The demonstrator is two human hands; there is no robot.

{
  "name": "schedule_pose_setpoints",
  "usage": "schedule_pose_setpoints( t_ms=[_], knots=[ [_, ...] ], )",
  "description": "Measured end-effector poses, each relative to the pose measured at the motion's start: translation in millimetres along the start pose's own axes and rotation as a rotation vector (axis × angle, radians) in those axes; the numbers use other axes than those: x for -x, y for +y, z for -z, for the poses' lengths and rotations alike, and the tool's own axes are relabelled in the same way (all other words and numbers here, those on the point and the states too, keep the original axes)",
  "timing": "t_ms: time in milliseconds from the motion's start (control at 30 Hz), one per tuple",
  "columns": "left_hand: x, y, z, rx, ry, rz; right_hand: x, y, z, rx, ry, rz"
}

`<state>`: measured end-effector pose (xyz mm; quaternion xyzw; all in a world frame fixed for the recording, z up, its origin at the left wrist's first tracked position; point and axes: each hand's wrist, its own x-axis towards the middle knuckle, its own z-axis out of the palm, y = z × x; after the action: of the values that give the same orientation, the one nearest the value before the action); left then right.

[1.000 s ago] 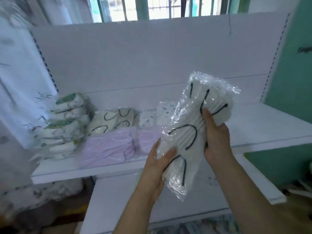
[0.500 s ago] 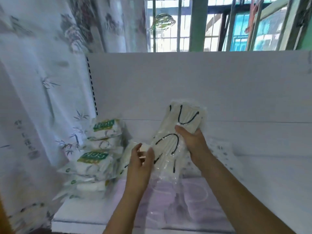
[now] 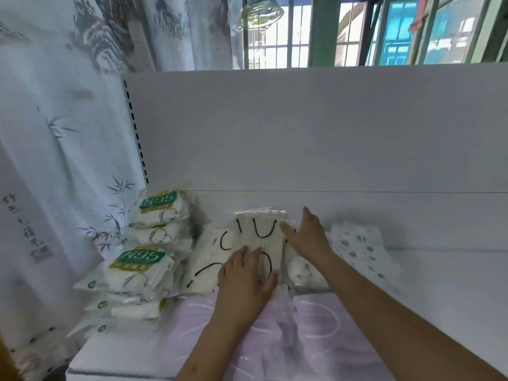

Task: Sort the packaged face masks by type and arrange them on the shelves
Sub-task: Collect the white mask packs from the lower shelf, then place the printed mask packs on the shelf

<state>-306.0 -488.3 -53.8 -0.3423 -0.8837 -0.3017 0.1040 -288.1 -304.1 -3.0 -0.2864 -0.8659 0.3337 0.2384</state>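
Front edge of shelf: lilac mask packs (image 3: 316,325) lie flat along the front of the white shelf (image 3: 453,284), under both forearms.

Left hand: the left hand (image 3: 247,276) lies on the near half of the white pack with black ear loops (image 3: 264,243), fingers fairly straight and pressing down, thumb at the pack's right edge; the grip is apart, wrapped round nothing.

What changed: a second ago both hands held this pack up in the air before the shelf; half a second ago it was coming down over the row. Now it rests on the shelf's stock.

Meaning for the task: by the look of it, this pack has reached its own kind and the placing is nearly done; only squaring and letting go seem left.

Right hand: the right hand (image 3: 308,235) is flat against the pack's right far corner, fingers straight, the grip apart.

Pack and neighbours: the pack runs near to far between the two hands, just beside a like white pack (image 3: 211,259) on its left, with dotted-print packs (image 3: 362,248) on its right.

Left end of shelf: stacked N95 packs (image 3: 148,259) stand by the left edge.

Far: the white back panel (image 3: 302,133).
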Motion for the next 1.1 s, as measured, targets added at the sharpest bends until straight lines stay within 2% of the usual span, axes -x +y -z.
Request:
schedule_pose_setpoints(
  t_ms=[267,467,533,600,700,767,833,933,1000,1100],
  knots=[
    [22.4,63.8,-8.2,0.298,0.09,-0.164,35.7,9.8,59.2,-0.15,0.062,0.331],
    [109.6,117.7,-21.4,0.362,0.362,-0.238,111.9,44.7,114.0,-0.239,0.134,0.682],
    [154.2,130.7,-53.0,0.313,0.312,-0.266,147.8,80.7,129.9,-0.128,0.09,0.768],
    [199.7,142.8,-101.7,0.274,0.151,-0.239,186.4,136.3,138.8,-0.024,0.04,0.901],
    [256.5,154.1,-190.4,0.262,-0.1,-0.037,240.2,244.0,135.1,0.119,-0.016,1.061],
    [283.7,156.9,-248.6,0.316,-0.229,0.151,257.5,326.3,119.5,0.279,-0.159,0.957],
    [298.2,163.9,-296.7,0.391,-0.31,0.312,252.7,408.9,98.3,0.42,-0.331,0.665],
    [306.1,174.7,-360.0,0.432,-0.343,0.449,218.1,518.6,70.7,0.599,-0.528,0.227],
    [306.9,175.5,-400.3,0.454,-0.36,0.533,192.6,571.6,53.1,0.689,-0.569,0.113],
    [310.1,170.5,-448.6,0.497,-0.367,0.625,171.7,626.9,18.9,0.723,-0.618,0.049]
  ],
)
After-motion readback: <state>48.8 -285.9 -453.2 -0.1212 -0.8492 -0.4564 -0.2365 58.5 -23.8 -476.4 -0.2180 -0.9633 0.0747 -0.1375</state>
